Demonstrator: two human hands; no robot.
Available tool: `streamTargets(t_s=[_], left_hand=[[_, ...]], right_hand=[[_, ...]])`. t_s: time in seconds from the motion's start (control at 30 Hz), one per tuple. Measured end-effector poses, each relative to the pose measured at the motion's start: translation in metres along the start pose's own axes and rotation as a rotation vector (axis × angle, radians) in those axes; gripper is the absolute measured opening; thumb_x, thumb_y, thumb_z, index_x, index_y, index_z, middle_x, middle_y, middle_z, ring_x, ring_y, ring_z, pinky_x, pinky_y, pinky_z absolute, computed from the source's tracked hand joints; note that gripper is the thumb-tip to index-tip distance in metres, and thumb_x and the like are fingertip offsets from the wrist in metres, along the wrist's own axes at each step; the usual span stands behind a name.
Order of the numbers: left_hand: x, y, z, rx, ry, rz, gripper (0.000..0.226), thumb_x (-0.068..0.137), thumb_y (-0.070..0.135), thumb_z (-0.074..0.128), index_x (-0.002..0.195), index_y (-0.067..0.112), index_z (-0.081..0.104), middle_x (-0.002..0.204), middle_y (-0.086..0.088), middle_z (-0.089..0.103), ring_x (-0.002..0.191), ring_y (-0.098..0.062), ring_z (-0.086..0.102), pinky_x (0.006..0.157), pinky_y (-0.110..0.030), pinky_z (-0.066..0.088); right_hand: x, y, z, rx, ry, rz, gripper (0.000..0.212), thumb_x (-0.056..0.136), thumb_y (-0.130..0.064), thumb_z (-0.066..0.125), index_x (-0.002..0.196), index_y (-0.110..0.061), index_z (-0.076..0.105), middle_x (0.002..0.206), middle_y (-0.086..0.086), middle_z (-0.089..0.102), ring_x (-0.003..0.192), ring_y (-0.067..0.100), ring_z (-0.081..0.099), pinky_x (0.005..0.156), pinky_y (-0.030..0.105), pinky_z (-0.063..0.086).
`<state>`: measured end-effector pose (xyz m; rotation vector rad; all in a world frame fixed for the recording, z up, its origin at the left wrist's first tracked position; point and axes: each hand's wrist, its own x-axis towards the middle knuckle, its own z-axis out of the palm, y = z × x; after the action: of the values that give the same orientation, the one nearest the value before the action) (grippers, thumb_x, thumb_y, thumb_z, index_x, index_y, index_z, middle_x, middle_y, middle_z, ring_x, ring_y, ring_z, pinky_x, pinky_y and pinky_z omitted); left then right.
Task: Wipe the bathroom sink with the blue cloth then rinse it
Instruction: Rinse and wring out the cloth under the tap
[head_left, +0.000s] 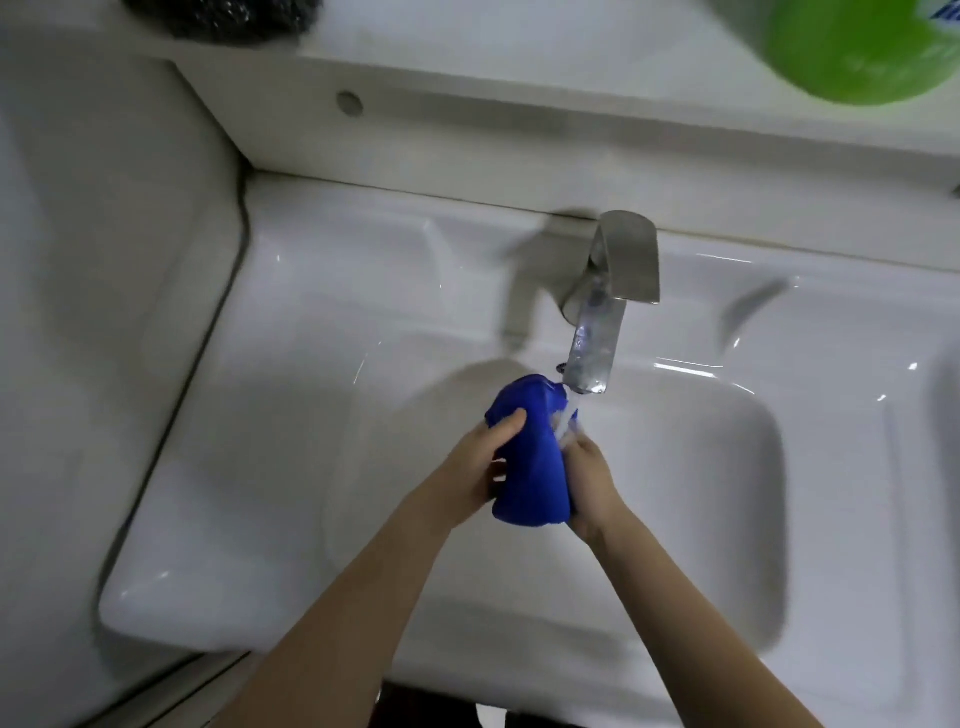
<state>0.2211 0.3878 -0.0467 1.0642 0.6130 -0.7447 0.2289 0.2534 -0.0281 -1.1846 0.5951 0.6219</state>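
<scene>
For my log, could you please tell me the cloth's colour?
The cloth is solid blue, clearest in the head view.

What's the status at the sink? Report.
Both left hand and right hand grip bunched blue cloth. Under running grey metal faucet, over white sink basin. Nothing blocking.

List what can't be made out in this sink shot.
Head view:
- Green tub: cut by top and right edges, label blurred.
- Dark thing: cut by top edge, blurred.
- Right hand grip: fingers behind cloth.
- Drain: not seen, perhaps under the cloth.
</scene>
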Motion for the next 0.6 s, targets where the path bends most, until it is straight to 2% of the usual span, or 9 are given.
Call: streamTargets(t_s=[0.07, 0.13, 0.2, 0.27, 0.37, 0.4, 0.47, 0.53, 0.6], left_hand=[[0.003, -0.002, 0.002, 0.005, -0.009, 0.095, 0.036, 0.097, 0.042, 0.053, 0.125, 0.023, 0.060, 0.116, -0.004, 0.071, 0.101, -0.022, 0.068, 0.081, -0.032, 0.055], [0.004, -0.002, -0.001, 0.051, 0.025, 0.161, 0.026, 0.098, 0.034, 0.054, 0.119, 0.021, 0.063, 0.111, -0.005, 0.073, 0.100, -0.024, 0.070, 0.081, -0.036, 0.056], [0.004, 0.000, -0.011, 0.096, 0.120, 0.196, 0.021, 0.092, 0.030, 0.065, 0.109, 0.017, 0.064, 0.108, -0.008, 0.073, 0.099, -0.026, 0.070, 0.080, -0.038, 0.056], [0.003, 0.002, -0.023, 0.054, 0.161, 0.189, 0.035, 0.084, 0.030, 0.073, 0.110, 0.010, 0.061, 0.113, -0.012, 0.070, 0.101, -0.026, 0.069, 0.082, -0.038, 0.056], [-0.005, 0.006, -0.026, -0.088, -0.061, 0.059, 0.041, 0.092, 0.030, 0.064, 0.127, 0.011, 0.060, 0.126, -0.011, 0.066, 0.116, -0.026, 0.064, 0.102, -0.041, 0.049], [-0.008, 0.006, -0.023, -0.129, -0.117, 0.016, 0.040, 0.095, 0.032, 0.060, 0.130, 0.013, 0.059, 0.128, -0.009, 0.066, 0.119, -0.025, 0.062, 0.104, -0.040, 0.047], [-0.007, 0.003, -0.021, -0.190, -0.156, -0.001, 0.041, 0.098, 0.036, 0.055, 0.133, 0.017, 0.056, 0.130, -0.006, 0.065, 0.121, -0.024, 0.061, 0.105, -0.040, 0.046], [-0.003, -0.004, -0.021, -0.119, -0.098, 0.040, 0.041, 0.099, 0.042, 0.051, 0.133, 0.021, 0.055, 0.128, -0.003, 0.066, 0.119, -0.021, 0.063, 0.102, -0.039, 0.049], [0.000, -0.007, -0.022, -0.013, 0.022, 0.079, 0.039, 0.098, 0.045, 0.051, 0.128, 0.023, 0.057, 0.123, -0.001, 0.069, 0.113, -0.020, 0.066, 0.096, -0.038, 0.053]], right_hand=[[0.007, 0.004, -0.001, -0.239, 0.103, -0.146, 0.021, 0.101, -0.016, 0.042, 0.096, -0.004, 0.058, 0.086, 0.014, 0.064, 0.079, 0.027, 0.060, 0.073, 0.037, 0.051], [0.011, 0.002, -0.005, -0.454, 0.233, -0.263, 0.024, 0.102, -0.017, 0.037, 0.086, -0.011, 0.053, 0.080, 0.005, 0.061, 0.072, 0.017, 0.054, 0.070, 0.032, 0.046], [0.009, -0.006, -0.007, -0.540, 0.301, -0.328, 0.027, 0.103, -0.018, 0.036, 0.079, -0.017, 0.047, 0.072, -0.001, 0.055, 0.065, 0.013, 0.048, 0.066, 0.028, 0.041], [0.010, -0.008, -0.011, -0.492, 0.299, -0.325, 0.026, 0.103, -0.022, 0.037, 0.079, -0.018, 0.048, 0.072, 0.000, 0.054, 0.065, 0.014, 0.048, 0.066, 0.030, 0.040], [0.009, -0.001, -0.011, -0.452, 0.262, -0.322, 0.027, 0.103, -0.028, 0.039, 0.092, -0.007, 0.053, 0.083, 0.014, 0.060, 0.075, 0.016, 0.054, 0.071, 0.036, 0.045], [0.008, 0.001, -0.011, -0.497, 0.263, -0.350, 0.026, 0.103, -0.028, 0.039, 0.094, -0.008, 0.053, 0.083, 0.009, 0.062, 0.074, 0.013, 0.054, 0.073, 0.034, 0.046], [0.006, -0.002, -0.014, -0.684, 0.277, -0.422, 0.020, 0.103, -0.027, 0.037, 0.091, -0.017, 0.049, 0.074, -0.005, 0.059, 0.064, 0.007, 0.053, 0.064, 0.029, 0.042], [0.007, -0.006, -0.017, -0.920, 0.297, -0.460, 0.015, 0.103, -0.027, 0.035, 0.091, -0.023, 0.043, 0.068, -0.009, 0.055, 0.060, 0.009, 0.050, 0.056, 0.028, 0.036], [0.007, -0.003, -0.017, -0.943, 0.282, -0.450, 0.018, 0.103, -0.024, 0.034, 0.087, -0.024, 0.042, 0.068, -0.008, 0.053, 0.060, 0.009, 0.050, 0.054, 0.022, 0.036]])
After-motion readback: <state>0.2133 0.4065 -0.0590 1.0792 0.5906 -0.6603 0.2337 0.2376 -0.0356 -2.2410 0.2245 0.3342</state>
